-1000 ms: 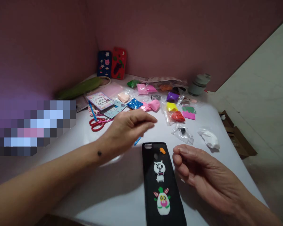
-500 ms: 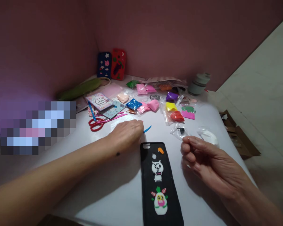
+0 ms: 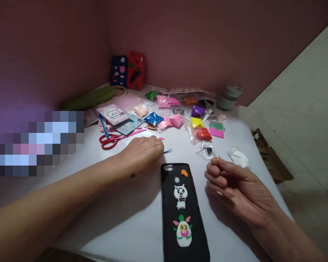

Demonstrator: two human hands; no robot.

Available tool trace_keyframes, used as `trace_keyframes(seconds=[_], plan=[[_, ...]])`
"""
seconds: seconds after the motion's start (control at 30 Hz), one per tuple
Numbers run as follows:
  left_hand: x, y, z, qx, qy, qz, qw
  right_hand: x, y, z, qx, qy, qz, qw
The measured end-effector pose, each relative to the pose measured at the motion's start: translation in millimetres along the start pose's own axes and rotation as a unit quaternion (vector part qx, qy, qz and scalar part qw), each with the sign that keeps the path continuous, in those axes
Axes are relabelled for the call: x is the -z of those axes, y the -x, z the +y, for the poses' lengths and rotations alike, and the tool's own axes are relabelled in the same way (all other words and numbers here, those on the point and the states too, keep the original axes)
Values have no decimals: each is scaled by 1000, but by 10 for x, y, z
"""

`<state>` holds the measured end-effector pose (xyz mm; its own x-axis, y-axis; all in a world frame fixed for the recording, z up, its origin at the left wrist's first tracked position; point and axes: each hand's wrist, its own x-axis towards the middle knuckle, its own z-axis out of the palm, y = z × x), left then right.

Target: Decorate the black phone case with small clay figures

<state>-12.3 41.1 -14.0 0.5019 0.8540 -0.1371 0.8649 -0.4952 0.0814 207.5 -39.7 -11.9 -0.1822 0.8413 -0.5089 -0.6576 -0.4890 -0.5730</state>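
Observation:
My left hand [image 3: 144, 153] is closed, back upward, over the white table beyond the black phone case. The thin tip of a blue modelling tool [image 3: 168, 151] sticks out past its fingers, and a pink tip [image 3: 161, 138] shows just behind them. My right hand [image 3: 235, 185] is turned palm inward to the right of the case, thumb and fingertips pinched; what they hold is too small to name. The black phone case [image 3: 171, 225] lies flat, bearing a white animal figure [image 3: 180, 196], a white figure with green leaves [image 3: 184, 233] and an orange piece [image 3: 184, 173].
Red-handled scissors [image 3: 109, 142] and picture cards [image 3: 113, 114] lie at left. Several clay packets, among them blue [image 3: 153, 119], yellow [image 3: 197, 123] and red [image 3: 204, 134], cover the back. A bag of white clay [image 3: 239, 158] and a grey-green bottle [image 3: 229, 97] are at right.
The blue tool's tip has turned, from a broad curved blade to a thin point. A pink tip has come into sight by my left hand. The whole view has shifted slightly.

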Motion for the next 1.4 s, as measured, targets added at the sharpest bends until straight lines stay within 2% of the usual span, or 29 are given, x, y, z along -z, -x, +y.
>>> trace_keyframes(seconds=[0.2,0.3,0.33,0.4,0.43,0.47,0.5,0.57,0.73,0.9,0.97,1.23,1.4], plan=[[97,2,-93,4,86,14,996,10,10,24,10,22,15,1000],[204,28,-151,-35,227,6,973,19,18,31,14,41,20,999],[233,48,-163,-63,340,-5,938,22,16,35,16,48,20,999],[271,98,-161,-119,550,-28,826,25,9,46,21,61,17,998],[277,125,-144,-141,625,-43,767,25,4,53,24,66,14,997],[277,151,-118,-156,673,-56,721,22,1,61,28,71,12,997],[270,176,-81,-166,702,-69,689,18,-2,68,32,76,9,997],[247,221,15,-176,721,-85,665,4,-6,81,41,87,4,995],[171,304,249,-167,713,-71,678,-27,-22,87,52,112,-5,992],[88,313,332,-158,736,-38,657,-31,-24,80,55,133,-10,990],[73,307,348,-150,738,-26,657,-31,-15,88,55,142,-16,988],[86,348,405,-147,661,2,736,-34,1,121,63,178,-39,981],[67,358,404,-152,644,9,749,-17,1,121,59,192,-46,979]])
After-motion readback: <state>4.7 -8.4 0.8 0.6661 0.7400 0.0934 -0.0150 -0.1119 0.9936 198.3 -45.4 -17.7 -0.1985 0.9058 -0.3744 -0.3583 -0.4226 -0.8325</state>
